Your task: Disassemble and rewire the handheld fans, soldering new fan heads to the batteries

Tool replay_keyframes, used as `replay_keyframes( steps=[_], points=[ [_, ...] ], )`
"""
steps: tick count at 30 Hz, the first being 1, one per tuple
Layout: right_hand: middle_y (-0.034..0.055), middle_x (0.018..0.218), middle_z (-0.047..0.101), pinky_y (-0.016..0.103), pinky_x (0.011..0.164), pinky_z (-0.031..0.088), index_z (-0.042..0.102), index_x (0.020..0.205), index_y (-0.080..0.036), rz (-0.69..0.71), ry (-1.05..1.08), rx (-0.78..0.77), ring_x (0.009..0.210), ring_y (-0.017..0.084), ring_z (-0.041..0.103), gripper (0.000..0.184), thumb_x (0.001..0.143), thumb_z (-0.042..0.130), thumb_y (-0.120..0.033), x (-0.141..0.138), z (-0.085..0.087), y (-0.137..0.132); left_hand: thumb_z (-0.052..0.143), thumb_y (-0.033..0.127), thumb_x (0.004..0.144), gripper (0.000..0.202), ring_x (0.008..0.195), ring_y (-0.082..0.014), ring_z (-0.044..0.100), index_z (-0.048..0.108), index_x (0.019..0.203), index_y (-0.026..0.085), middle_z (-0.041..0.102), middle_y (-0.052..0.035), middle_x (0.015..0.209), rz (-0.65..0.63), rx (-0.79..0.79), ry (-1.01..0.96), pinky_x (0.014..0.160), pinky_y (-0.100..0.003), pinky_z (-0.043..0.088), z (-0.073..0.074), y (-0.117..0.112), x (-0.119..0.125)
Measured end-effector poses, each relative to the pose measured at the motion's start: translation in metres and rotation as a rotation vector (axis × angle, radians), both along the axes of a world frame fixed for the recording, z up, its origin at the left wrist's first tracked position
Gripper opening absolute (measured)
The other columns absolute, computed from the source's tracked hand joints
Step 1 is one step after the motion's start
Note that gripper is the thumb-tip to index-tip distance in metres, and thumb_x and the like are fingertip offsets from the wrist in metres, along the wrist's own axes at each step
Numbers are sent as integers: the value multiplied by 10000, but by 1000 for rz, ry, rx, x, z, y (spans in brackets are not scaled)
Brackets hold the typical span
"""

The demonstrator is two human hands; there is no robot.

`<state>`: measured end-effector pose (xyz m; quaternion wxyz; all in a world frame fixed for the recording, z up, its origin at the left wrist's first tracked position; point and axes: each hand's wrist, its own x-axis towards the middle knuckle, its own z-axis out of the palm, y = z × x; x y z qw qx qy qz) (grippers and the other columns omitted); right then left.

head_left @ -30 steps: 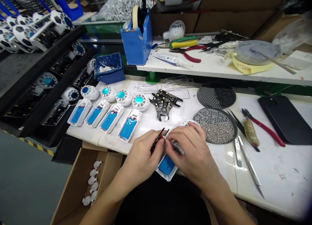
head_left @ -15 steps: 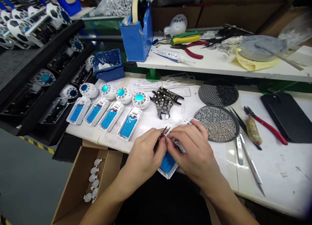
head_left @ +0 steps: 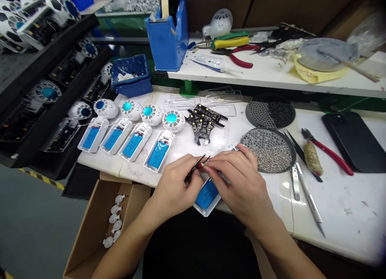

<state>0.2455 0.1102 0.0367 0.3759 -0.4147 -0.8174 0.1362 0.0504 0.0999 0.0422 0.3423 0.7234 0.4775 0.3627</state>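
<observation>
Pinched in my left hand (head_left: pixel 177 184) is a small black circuit board (head_left: pixel 196 166) held on edge, mostly covered by the fingers. The closed fingertips of my right hand (head_left: pixel 243 178) meet the board's edge at a small wire connector (head_left: pixel 201 164) with a bit of red on it. Under both hands lies a white fan housing with a blue battery (head_left: pixel 206 195); its round fan head (head_left: pixel 230 147) is partly hidden behind the right hand. Several loose black circuit boards (head_left: pixel 203 128) are piled just beyond my hands.
A row of white housings with blue batteries (head_left: pixel 157 155) stands on the left. Right of my hands are a dish of screws (head_left: pixel 271 158), tweezers (head_left: pixel 295 184), a craft knife (head_left: pixel 310 198), red cutters (head_left: pixel 331 156) and a phone (head_left: pixel 356 140). A cardboard box (head_left: pixel 87 230) sits below the table edge.
My left hand has shifted slightly left, baring a bit more of the board and connector between the fingertips. The whole view has tilted a little; the other things lie as before.
</observation>
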Motion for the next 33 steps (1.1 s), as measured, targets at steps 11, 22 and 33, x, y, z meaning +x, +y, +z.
replay_keyframes(
  steps=[11,22,33],
  points=[
    [57,1116,682,372,807,502,670,1448,-235,61,-99,-153,962,191,648,417,1049,694,-115,65,17,-31,548,94,1041,334,960,-180,742,700,1330,164,763,-48,1021,98,-2,-22,885,-300,588,-5,-8,3],
    [22,1069,704,336,815,509,739,1250,-222,69,-78,-56,941,150,661,227,1044,747,-127,67,2,-13,540,79,1044,349,987,-164,731,689,1353,144,744,-58,1066,89,7,-29,917,-276,587,-6,-11,5],
    [-4,965,662,247,771,520,704,1082,-195,-52,88,-151,869,95,641,107,1037,753,-111,26,1,-26,515,-1,1033,584,1310,-219,623,458,1564,238,547,-156,1521,151,314,-14,1025,-319,574,-24,-19,21]
  ],
)
